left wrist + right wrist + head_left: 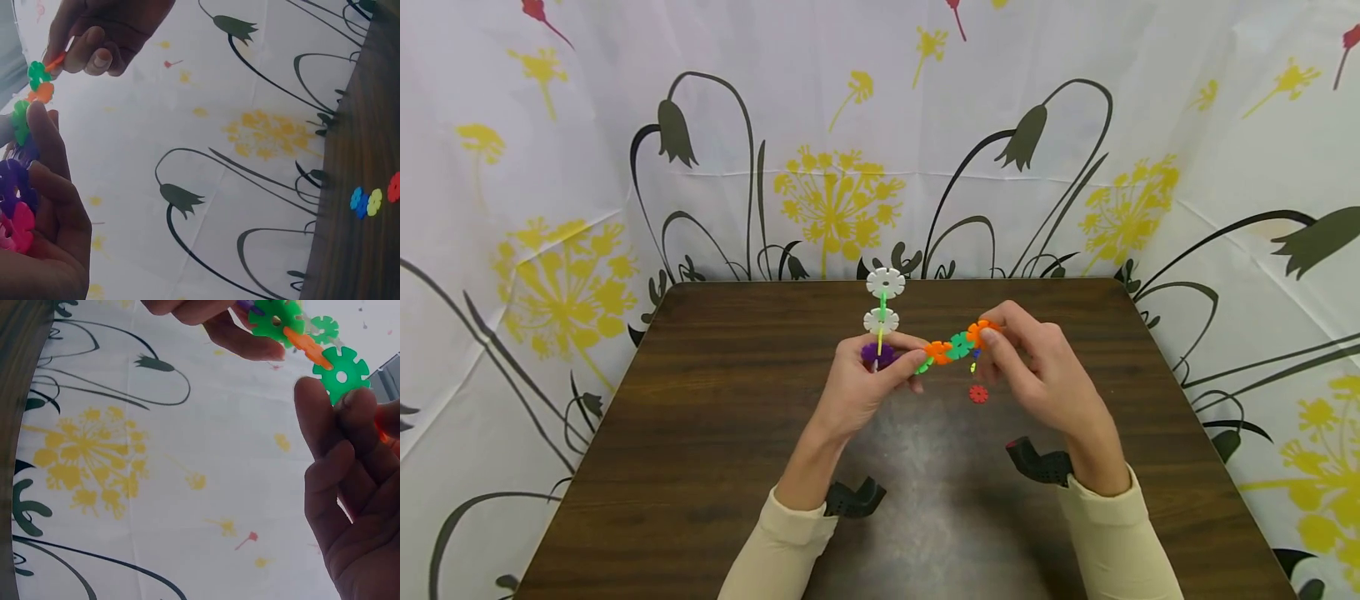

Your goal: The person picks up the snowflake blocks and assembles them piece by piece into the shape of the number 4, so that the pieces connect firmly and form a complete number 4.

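Note:
Both hands hold a chain of notched plastic discs above the table. My left hand grips it near a purple disc, from which white discs stand upward, joined by edge-on green and yellow ones. Rightward from the left fingers runs a branch of green and orange discs. At its far end my right hand pinches an orange disc between thumb and fingers, beside a green disc. A pink disc shows in the left palm in the left wrist view.
On the dark wooden table lie a loose red disc, a blue disc and a yellow-green disc, beyond the right hand. A flower-patterned cloth hangs behind and around the table. Each wrist carries a black camera mount.

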The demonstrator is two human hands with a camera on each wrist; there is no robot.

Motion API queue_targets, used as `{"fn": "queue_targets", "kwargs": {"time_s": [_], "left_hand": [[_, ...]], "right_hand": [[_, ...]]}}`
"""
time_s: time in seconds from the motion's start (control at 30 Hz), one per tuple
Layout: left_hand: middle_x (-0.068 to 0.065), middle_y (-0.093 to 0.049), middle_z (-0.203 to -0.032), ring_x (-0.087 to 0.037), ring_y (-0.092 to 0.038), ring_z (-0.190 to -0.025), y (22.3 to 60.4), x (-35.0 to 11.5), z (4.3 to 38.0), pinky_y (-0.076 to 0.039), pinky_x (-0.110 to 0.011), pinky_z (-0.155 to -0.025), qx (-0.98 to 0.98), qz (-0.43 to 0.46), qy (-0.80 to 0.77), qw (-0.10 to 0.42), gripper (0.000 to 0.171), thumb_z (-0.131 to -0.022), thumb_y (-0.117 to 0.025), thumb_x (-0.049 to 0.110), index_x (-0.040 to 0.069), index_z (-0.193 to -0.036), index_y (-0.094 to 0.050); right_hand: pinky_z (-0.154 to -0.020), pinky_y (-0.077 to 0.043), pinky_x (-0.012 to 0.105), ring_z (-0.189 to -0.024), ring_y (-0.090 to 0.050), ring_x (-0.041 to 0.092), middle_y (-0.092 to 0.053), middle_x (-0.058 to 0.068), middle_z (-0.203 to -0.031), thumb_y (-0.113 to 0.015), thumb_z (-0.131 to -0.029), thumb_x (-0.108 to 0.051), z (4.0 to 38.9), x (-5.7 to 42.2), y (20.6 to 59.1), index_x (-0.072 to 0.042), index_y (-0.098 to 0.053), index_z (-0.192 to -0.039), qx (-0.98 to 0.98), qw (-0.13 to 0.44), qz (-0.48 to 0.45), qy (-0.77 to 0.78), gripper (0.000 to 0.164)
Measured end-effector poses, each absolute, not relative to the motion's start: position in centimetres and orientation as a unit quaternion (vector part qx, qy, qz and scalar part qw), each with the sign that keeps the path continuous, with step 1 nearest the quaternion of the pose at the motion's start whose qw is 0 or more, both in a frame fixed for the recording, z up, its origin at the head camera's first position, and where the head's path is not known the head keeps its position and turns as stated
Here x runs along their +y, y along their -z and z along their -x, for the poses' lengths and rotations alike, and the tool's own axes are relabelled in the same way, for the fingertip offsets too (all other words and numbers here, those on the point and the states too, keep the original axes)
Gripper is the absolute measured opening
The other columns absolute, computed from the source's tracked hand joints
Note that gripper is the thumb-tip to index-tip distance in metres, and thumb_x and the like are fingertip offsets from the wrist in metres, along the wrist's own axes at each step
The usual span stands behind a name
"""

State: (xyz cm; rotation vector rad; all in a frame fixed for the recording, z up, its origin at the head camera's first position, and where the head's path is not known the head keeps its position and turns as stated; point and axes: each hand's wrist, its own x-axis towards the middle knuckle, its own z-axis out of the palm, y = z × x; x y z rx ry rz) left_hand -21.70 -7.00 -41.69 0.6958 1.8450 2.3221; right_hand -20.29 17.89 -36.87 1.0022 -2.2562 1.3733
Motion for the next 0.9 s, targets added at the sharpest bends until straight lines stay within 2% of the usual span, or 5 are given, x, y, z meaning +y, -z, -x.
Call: {"fn": "queue_targets", "kwargs": {"time_s": [0.17, 0.37, 0.6, 0.77, 0.9], "left_hand": [[-0.004, -0.075, -0.101, -0.016, -0.068, -0.066, 41.5, -6.9, 21.4, -0.062, -0.024, -0.068, 0.587, -0.232, -0.775, 0.024, 0.034, -0.098, -0.081, 0.020, -0.011, -0.112, -0.073], [-0.003, -0.073, -0.094, -0.016, -0.067, -0.066, 41.6, -6.8, 21.4, -0.063, -0.026, -0.067, 0.582, -0.232, -0.779, 0.011, 0.031, -0.098, -0.081, 0.017, -0.011, -0.109, -0.074], [-0.004, -0.073, -0.090, -0.018, -0.066, -0.063, 41.5, -6.8, 21.7, -0.060, -0.025, -0.065, 0.606, -0.237, -0.759, 0.005, 0.023, -0.100, -0.079, 0.014, -0.007, -0.107, -0.077], [-0.010, -0.071, -0.092, -0.018, -0.069, -0.067, 41.9, -7.0, 22.2, -0.059, -0.025, -0.067, 0.633, -0.215, -0.744, 0.006, 0.016, -0.101, -0.076, 0.011, -0.001, -0.112, -0.077], [-0.008, -0.072, -0.096, -0.017, -0.072, -0.073, 42.4, -7.0, 22.8, -0.059, -0.025, -0.074, 0.634, -0.186, -0.751, 0.005, 0.019, -0.101, -0.075, 0.011, 0.003, -0.118, -0.074]], "right_hand": [[-0.052, -0.047, 0.024, -0.061, -0.060, 0.009, -0.057, -0.004, -0.066, -0.058, -0.107, 0.002, 20.2, 17.3, 37.4, -0.005, -0.061, -0.108, -0.778, 0.165, -0.341, -0.501, 0.008], [-0.058, -0.055, 0.026, -0.060, -0.062, 0.010, -0.055, 0.000, -0.065, -0.057, -0.106, 0.005, 20.5, 16.6, 37.6, -0.001, -0.060, -0.106, -0.766, 0.176, -0.334, -0.521, 0.007], [-0.058, -0.057, 0.027, -0.058, -0.061, 0.015, -0.054, 0.002, -0.066, -0.055, -0.108, 0.004, 20.6, 16.4, 38.5, 0.000, -0.058, -0.106, -0.763, 0.172, -0.323, -0.533, 0.005], [-0.055, -0.051, 0.028, -0.060, -0.058, 0.016, -0.059, 0.006, -0.070, -0.053, -0.110, -0.001, 21.3, 16.8, 38.8, -0.006, -0.061, -0.113, -0.779, 0.118, -0.287, -0.545, 0.009], [-0.064, -0.052, 0.031, -0.066, -0.057, 0.022, -0.061, 0.011, -0.076, -0.051, -0.114, -0.013, 22.4, 18.2, 40.1, -0.010, -0.060, -0.126, -0.798, 0.045, -0.244, -0.550, 0.015]]}}
